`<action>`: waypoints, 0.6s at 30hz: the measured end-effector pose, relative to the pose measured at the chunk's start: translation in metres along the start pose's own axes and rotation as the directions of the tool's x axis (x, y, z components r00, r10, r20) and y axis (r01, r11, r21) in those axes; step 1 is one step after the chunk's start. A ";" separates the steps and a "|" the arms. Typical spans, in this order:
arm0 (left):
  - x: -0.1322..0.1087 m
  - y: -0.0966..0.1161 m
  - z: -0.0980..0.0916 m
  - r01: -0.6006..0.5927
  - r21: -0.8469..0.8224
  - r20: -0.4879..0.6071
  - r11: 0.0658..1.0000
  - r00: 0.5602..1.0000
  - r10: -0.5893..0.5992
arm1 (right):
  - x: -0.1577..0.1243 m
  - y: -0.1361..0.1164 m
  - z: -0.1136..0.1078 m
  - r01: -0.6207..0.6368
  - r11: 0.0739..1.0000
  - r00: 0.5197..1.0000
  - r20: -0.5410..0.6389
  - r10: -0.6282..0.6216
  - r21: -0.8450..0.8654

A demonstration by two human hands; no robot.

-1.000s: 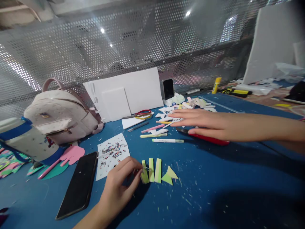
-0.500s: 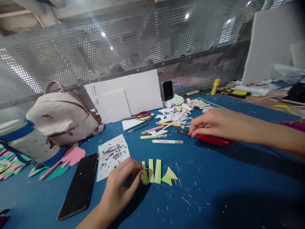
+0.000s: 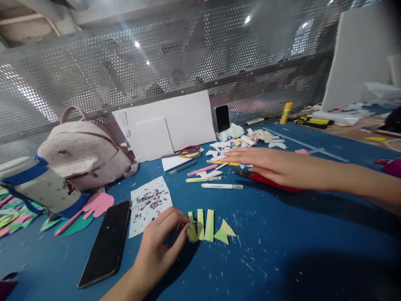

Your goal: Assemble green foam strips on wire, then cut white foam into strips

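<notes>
My left hand point(image 3: 163, 242) rests on the blue table with thumb and fingers pinched together at the left edge of a yellow-green strip point(image 3: 192, 228). A thin whitish bit shows at the fingertips, too small to name. Two more strips point(image 3: 205, 225) stand side by side to its right, then a green and yellow pointed piece point(image 3: 224, 232). My right hand point(image 3: 266, 165) is stretched flat, fingers extended left, above a red-handled tool with a dark tip point(image 3: 272, 182). That tool lies on the table, partly covered by the hand.
Pens, including a white marker point(image 3: 222, 186), lie ahead beside scissors point(image 3: 189, 151) and white scraps point(image 3: 219, 146). At left are a phone point(image 3: 105, 246), a speckled paper point(image 3: 150, 200), a tumbler point(image 3: 44, 188) and a backpack point(image 3: 84, 150). A glue stick point(image 3: 285, 113) stands at back right.
My right hand has let go of the red-handled tool, and its fingers have straightened and reached left over the pens. The left hand keeps its pinch at the strip.
</notes>
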State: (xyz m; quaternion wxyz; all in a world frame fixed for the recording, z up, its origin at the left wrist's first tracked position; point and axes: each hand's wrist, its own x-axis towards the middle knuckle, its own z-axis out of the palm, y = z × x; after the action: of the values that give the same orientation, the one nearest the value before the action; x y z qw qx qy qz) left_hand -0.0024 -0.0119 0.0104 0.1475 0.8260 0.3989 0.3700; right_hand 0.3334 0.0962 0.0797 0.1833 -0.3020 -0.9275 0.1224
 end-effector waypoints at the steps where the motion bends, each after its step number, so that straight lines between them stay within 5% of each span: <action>1: 0.000 0.000 0.000 0.001 -0.002 -0.001 1.000 1.000 -0.001 | 0.000 0.001 0.001 0.017 1.000 1.000 0.011 -0.017 -0.023; 11: 0.000 0.000 0.001 0.002 -0.021 0.000 1.000 1.000 -0.002 | -0.001 -0.003 -0.004 -0.124 0.992 0.992 0.038 0.124 0.010; 18: 0.002 0.000 0.001 -0.005 -0.014 -0.008 1.000 1.000 0.004 | 0.002 -0.028 0.011 0.042 0.996 0.997 0.062 -0.047 0.076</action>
State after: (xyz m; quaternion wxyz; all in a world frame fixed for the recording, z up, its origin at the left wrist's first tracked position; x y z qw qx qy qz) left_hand -0.0012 -0.0103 0.0101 0.1507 0.8243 0.3951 0.3766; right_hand 0.3127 0.0747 0.0796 0.1675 -0.2701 -0.9341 0.1624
